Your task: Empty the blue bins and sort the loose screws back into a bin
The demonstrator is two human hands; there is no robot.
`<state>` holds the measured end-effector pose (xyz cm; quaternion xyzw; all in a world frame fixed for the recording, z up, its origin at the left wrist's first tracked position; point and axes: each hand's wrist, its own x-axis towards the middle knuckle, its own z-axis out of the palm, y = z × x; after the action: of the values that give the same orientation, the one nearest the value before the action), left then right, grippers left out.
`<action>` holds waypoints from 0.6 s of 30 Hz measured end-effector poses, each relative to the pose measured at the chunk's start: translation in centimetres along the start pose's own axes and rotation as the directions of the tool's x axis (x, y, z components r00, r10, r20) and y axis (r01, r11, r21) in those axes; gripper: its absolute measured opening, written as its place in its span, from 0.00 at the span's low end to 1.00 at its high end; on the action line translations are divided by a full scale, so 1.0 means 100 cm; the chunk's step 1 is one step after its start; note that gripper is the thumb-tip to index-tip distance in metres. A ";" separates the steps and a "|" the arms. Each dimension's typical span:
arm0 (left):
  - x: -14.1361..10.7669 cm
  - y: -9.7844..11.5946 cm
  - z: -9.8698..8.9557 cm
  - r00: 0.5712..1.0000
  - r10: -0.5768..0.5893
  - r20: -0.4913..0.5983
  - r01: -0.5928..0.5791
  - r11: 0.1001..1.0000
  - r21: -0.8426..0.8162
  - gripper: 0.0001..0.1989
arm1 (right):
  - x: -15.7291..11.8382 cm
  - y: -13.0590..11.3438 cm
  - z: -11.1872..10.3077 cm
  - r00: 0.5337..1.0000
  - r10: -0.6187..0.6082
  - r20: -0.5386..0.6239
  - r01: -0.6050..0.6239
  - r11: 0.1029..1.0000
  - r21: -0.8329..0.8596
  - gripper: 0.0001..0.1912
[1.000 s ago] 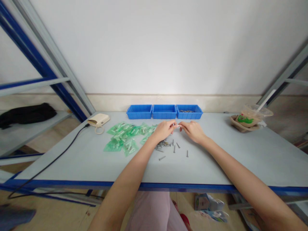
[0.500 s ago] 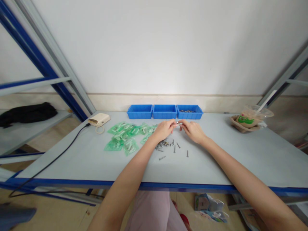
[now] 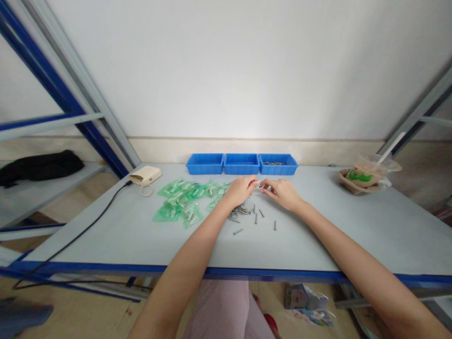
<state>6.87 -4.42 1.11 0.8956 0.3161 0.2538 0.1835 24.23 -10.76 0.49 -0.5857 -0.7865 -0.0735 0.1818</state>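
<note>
My left hand (image 3: 242,189) is closed in a pinch over the near side of the screw pile, its fingertips on a small pale piece (image 3: 259,185) too blurred to identify. From the right, the curled thumb and index finger of my right hand (image 3: 282,193) meet the same piece. Below the hands lies a pile of metal screws (image 3: 240,212), partly hidden by my left wrist. Several loose screws (image 3: 256,218) are scattered to its right and front. Left of the pile are green plastic bags (image 3: 180,197) with white and metal pieces inside.
Three blue bins (image 3: 242,164) line the wall; the right one (image 3: 278,170) contains screws. A cream device (image 3: 146,175) with a black cable (image 3: 95,219) sits at left. A drink cup (image 3: 367,173) in a cardboard holder (image 3: 358,188) stands at right. The table edge (image 3: 275,274) is blue.
The shiny metallic piece between my fingertips has given way to a paler one. My right fingers have shifted slightly left and opened a little. Bags, bins and loose screws look unmoved.
</note>
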 end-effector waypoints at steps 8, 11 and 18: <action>0.000 0.003 -0.002 1.000 -0.014 0.019 0.015 1.000 -0.012 0.12 | 0.001 0.002 0.000 1.000 -0.006 0.002 0.006 1.000 0.001 0.17; 0.000 0.000 -0.001 1.000 -0.009 0.018 0.010 1.000 -0.010 0.11 | 0.001 0.001 0.000 1.000 0.006 0.007 -0.005 1.000 -0.019 0.17; 0.001 -0.002 0.000 1.000 0.023 0.008 -0.023 0.999 -0.023 0.15 | 0.001 0.000 -0.001 0.999 0.017 -0.048 -0.017 1.000 -0.005 0.14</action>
<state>6.84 -4.19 0.99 0.8980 0.3020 0.2557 0.1921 24.19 -10.74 0.64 -0.5908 -0.7767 -0.0881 0.1998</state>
